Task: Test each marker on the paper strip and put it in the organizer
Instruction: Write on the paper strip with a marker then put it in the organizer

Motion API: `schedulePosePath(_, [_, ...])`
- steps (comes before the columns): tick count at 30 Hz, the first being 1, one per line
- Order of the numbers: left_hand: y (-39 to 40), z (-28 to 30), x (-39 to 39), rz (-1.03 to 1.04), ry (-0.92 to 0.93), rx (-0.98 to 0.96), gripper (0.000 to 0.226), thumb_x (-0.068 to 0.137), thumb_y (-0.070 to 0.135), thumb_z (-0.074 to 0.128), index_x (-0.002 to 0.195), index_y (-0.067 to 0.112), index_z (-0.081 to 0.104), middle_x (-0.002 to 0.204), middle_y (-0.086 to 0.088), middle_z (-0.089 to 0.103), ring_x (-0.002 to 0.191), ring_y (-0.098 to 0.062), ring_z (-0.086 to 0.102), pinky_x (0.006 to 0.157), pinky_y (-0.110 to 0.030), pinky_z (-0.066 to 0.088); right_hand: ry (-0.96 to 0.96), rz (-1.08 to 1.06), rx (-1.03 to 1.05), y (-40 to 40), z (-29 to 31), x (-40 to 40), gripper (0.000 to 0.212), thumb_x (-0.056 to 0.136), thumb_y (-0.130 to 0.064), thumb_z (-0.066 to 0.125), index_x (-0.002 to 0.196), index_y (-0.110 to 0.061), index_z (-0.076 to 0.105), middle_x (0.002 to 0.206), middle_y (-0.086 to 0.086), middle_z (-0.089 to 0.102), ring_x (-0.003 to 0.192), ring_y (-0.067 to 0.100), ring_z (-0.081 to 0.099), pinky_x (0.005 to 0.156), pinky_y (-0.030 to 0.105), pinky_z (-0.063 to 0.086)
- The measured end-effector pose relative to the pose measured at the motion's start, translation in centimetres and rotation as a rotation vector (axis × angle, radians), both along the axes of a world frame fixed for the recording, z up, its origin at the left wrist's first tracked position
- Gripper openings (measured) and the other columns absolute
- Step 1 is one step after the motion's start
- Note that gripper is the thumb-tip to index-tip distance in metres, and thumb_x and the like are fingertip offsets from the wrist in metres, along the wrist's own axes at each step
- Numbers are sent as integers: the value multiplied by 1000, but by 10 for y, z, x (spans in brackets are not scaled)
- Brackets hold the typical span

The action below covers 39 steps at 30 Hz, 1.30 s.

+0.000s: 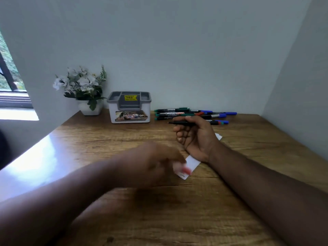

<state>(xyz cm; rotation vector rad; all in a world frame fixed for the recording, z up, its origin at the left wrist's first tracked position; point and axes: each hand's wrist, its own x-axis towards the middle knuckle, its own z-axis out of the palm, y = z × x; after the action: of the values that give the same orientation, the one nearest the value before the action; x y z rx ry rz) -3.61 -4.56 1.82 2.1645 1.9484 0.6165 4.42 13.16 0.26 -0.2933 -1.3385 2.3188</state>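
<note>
- 1 black marker point(182, 122) is in the right hand point(195, 137), raised a little above the table point(124, 210); the fingers point(179, 129) are curled round its barrel, and it lies almost level, its thin end pointing left.
- Under that hand the white paper strip point(192, 163) lies flat on the table, running diagonally; its far end shows behind the wrist.
- The left hand point(156, 164) is blurred by motion over the near end of the strip. Something small and red point(186, 170) shows at its fingers, but I cannot tell if they hold it or are loose.
- Behind the right hand, the other markers point(195, 114) lie in a loose pile on the table, with green, blue and red caps.
- The organizer point(129, 108), white with a grey top and a yellow price sticker, stands left of the pile, near the wall.
- Further left stands a white pot of pale flowers point(81, 86).
</note>
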Motion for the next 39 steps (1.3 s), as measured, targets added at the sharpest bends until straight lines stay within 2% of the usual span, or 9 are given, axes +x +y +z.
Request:
schedulePosePath(8, [-10,-5,13,-90,229,-153,62,89,69,26,136,34,45,140,15,52,124,-6,53,97,-36,50,-6,-105,155,-1,0,-1,16,91,-2,53,86,-10,66,62,6,65,50,12,56,45,22,45])
schedulePosePath(12, [-13,-1,19,-81,244,-329,71,83,70,18,142,35,38,155,22,24,144,-5,20,119,-28,22,-62,-179,283,-2,5,23,19,89,-5,59,72,-14,62,59,5,62,48,12,52,43,22,41])
schedulePosePath(17, [-13,-1,20,-93,218,-342,68,85,68,18,141,34,37,157,13,25,144,-3,21,117,-32,27,-162,45,556,-8,4,67,14,77,-7,63,67,-9,72,58,14,63,44,19,55,42,25,45])
schedulePosePath(19, [-12,-1,21,-83,247,-357,67,87,68,17,142,34,36,157,14,23,145,-3,14,120,-30,17,-225,61,693,-7,4,68,14,80,-2,64,70,-5,73,58,16,64,43,20,55,43,26,46])
schedulePosePath(21, [-12,-2,20,-66,317,-348,66,87,66,13,146,40,26,156,13,25,145,-4,8,120,-27,6,-266,53,742,-7,4,66,16,85,4,61,73,1,71,59,18,64,42,20,55,43,25,45])
schedulePosePath(23, [-13,-2,20,-36,359,-339,65,85,68,8,146,48,15,152,16,29,142,-4,9,116,-29,10,-294,38,750,-8,4,66,15,86,4,61,75,3,70,58,17,65,42,19,55,43,25,46])
schedulePosePath(28, [-11,4,24,-34,340,-348,64,85,66,12,147,47,18,150,18,31,116,12,11,95,-5,8,-349,25,845,-10,5,67,12,86,-2,64,78,-1,72,62,15,68,46,18,59,43,25,48])
schedulePosePath(34, [-13,4,25,-41,364,-349,63,86,65,10,138,41,34,144,18,41,135,3,25,102,-24,14,-382,86,915,-14,8,67,11,87,-6,66,82,0,73,65,14,70,49,16,61,45,22,48])
schedulePosePath(39, [-13,3,24,-14,369,-361,69,78,72,3,142,49,17,149,20,32,137,-2,22,109,-31,18,-418,93,905,-12,10,67,10,85,-7,67,81,0,73,61,10,69,47,14,60,44,20,47])
